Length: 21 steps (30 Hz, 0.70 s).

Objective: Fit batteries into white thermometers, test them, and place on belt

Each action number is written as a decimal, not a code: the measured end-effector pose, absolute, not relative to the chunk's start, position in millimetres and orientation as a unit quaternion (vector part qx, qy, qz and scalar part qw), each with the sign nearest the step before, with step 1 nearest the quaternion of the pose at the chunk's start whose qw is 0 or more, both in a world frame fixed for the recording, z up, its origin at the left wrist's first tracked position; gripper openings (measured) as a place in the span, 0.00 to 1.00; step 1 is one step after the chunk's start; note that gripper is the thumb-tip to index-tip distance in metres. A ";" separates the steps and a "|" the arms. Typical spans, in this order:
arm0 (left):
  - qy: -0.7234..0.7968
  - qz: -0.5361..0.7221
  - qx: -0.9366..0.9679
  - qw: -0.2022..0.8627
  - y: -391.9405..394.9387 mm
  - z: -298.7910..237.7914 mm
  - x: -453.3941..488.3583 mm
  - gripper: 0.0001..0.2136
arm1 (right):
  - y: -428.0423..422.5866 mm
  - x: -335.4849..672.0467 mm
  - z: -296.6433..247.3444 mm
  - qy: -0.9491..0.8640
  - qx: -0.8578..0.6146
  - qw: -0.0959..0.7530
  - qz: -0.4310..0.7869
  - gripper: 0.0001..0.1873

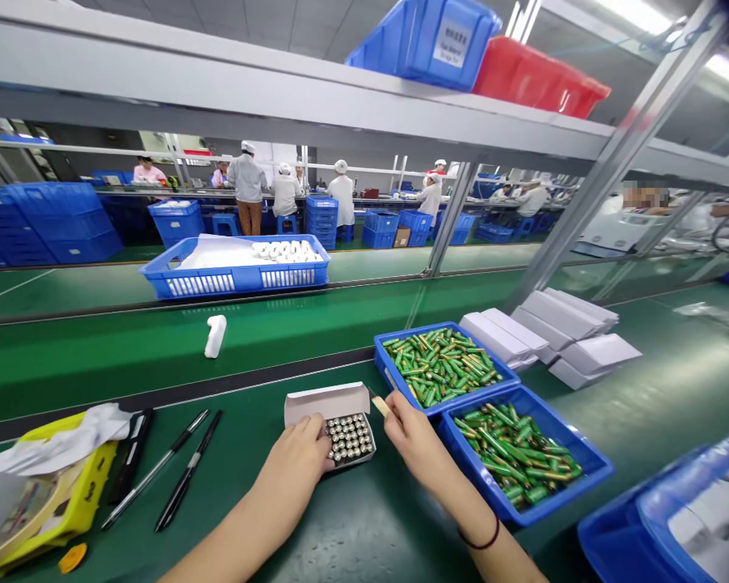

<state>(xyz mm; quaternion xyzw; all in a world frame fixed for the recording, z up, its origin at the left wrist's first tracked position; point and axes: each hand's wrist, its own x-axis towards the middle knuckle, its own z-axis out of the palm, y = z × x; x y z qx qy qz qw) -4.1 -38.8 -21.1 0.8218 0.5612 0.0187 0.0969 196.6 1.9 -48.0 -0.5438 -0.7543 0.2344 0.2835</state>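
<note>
1. The left hand [300, 455] curls over the left end of a small white box [328, 402] on the counter [334, 530]; I cannot tell whether its fingers are clamped on the box.
2. The box sits between the two hands, its lid raised at the back, with rows of batteries [349, 437] standing inside, silver ends up.
3. The right hand [404, 427] is closed on a thin pale-yellow strip [380, 406], its tip near the box's right end. A dark band [484, 540] circles that wrist.
4. Beside the right hand and forearm lie two blue trays, the far tray [462, 401] and the near tray [572, 500], both heaped with loose green-and-gold batteries.
5. Stacks of white cartons [574, 328] stand behind the trays.
6. To the left lie two pens [185, 478] and a yellow bin [91, 495] with white cloth draped on it.
7. Ahead, a white piece [215, 336] rests on the green strip [115, 356], and beyond it sits a blue basket [236, 281].
8. Farther back, co-workers [341, 198] in white caps stand or sit along another bench.
</note>
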 end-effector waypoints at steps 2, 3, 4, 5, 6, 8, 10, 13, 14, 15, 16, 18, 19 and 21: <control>0.570 0.069 0.806 0.143 -40.5 -18.7 -7.6 0.07 | 3.6 185.0 -38.9 -0.745 -0.513 0.306 0.295 0.08; 0.573 0.099 0.797 0.163 -41.4 -17.0 -9.9 0.06 | 3.6 178.5 -36.0 -0.739 -0.498 0.316 0.327 0.10; 0.574 0.128 0.787 0.186 -42.0 -14.9 -12.4 0.06 | 2.7 172.2 -34.1 -0.725 -0.477 0.333 0.369 0.11; 0.576 0.157 0.773 0.213 -42.1 -12.6 -15.1 0.07 | 0.9 166.7 -33.0 -0.705 -0.449 0.354 0.419 0.13; 0.578 0.186 0.756 0.245 -41.7 -10.2 -17.7 0.07 | -1.7 162.3 -32.5 -0.680 -0.417 0.378 0.470 0.14; 0.577 0.255 0.701 0.331 -39.3 -6.2 -22.4 0.08 | -9.0 157.4 -32.3 -0.625 -0.352 0.420 0.555 0.15; 0.559 0.339 0.619 0.435 -35.8 -4.6 -25.6 0.09 | -17.5 156.4 -32.2 -0.596 -0.323 0.433 0.594 0.15; 0.511 0.447 0.499 0.538 -31.8 -5.4 -27.5 0.14 | -28.1 156.7 -31.9 -0.623 -0.342 0.404 0.576 0.15; 0.499 0.469 0.473 0.555 -31.2 -5.7 -27.5 0.16 | -30.3 156.3 -32.1 -0.646 -0.355 0.387 0.554 0.16; 0.489 0.485 0.452 0.567 -31.0 -5.9 -27.3 0.17 | -31.9 155.6 -32.6 -0.670 -0.366 0.370 0.529 0.17; 0.480 0.495 0.433 0.580 -31.2 -5.9 -27.0 0.17 | -32.7 154.7 -33.4 -0.688 -0.375 0.355 0.509 0.18; 0.464 0.503 0.407 0.605 -31.9 -5.4 -26.2 0.17 | -33.2 153.1 -35.4 -0.704 -0.388 0.336 0.492 0.18; 0.458 0.504 0.401 0.613 -32.4 -5.1 -25.7 0.17 | -33.1 152.7 -36.3 -0.704 -0.392 0.331 0.491 0.18; 0.449 0.505 0.403 0.618 -33.1 -4.5 -25.0 0.15 | -32.9 152.9 -37.6 -0.701 -0.398 0.329 0.492 0.18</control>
